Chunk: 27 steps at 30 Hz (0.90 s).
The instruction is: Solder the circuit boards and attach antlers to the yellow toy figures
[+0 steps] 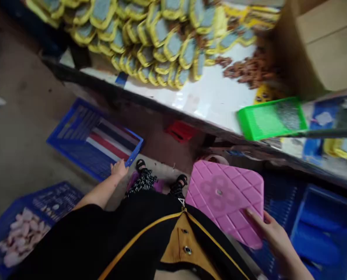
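My left hand [119, 169] is closed over the near right rim of a blue plastic crate [74, 153]. Striped cloth or board in red, white and dark bands lies inside that crate. On the other side, my right hand [266, 227] grips the right edge of a pink plastic stool [220, 192], thumb on top and fingers mostly underneath. The stool's square seat has a diamond pattern and a flower shape in its middle, and it hangs in front of the worktable beside my body.
Many yellow-rimmed grey pieces [161, 33] are heaped on the white worktable [187, 97], beside small brown parts [249, 70], a green tray [266, 118] and a cardboard box [330, 46]. A red stool [180, 130] stands underneath. Blue crates [327, 194] flank me, one holding pale pieces [24, 233].
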Tool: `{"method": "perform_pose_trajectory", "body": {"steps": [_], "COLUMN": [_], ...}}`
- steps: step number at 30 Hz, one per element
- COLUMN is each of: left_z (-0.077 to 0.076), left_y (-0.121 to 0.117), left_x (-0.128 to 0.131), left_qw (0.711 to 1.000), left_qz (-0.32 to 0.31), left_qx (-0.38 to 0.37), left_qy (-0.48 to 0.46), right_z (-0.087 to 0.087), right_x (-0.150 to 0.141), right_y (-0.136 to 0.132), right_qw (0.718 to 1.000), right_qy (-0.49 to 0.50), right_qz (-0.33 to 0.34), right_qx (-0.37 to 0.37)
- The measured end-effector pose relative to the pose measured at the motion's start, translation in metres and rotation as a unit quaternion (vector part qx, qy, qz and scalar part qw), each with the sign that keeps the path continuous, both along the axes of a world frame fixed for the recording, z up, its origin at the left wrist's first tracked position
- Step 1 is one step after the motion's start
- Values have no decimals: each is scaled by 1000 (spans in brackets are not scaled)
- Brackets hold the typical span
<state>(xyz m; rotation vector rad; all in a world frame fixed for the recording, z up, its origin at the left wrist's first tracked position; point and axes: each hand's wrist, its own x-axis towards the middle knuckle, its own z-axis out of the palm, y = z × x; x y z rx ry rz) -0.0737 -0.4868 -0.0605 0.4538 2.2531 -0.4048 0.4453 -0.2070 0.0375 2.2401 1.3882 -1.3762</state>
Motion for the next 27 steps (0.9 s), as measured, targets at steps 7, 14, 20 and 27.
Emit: {"method": "perform_pose_trajectory", "body": {"steps": [7, 14, 20, 27], "left_z": [-64, -154, -173, -130], "left_y": [-27, 9, -6, -119], "left_x": [-4, 2, -21, -75], "left_qw": [993, 982, 973, 976], "left_qz": [97, 160, 175, 205], "left_qx": [17, 58, 48, -8], "left_qy": [-66, -84, -141, -79], "right_z": [-5, -63, -96, -132], "right_x": [-128, -178, -217, -265], "right_y": [9, 8, 0, -9], "right_qw": [994, 987, 979, 969], "right_qy": [43, 58, 72, 123], "right_qz": [35, 100, 157, 185], "right_qx": [-92, -115, -111, -110]}}
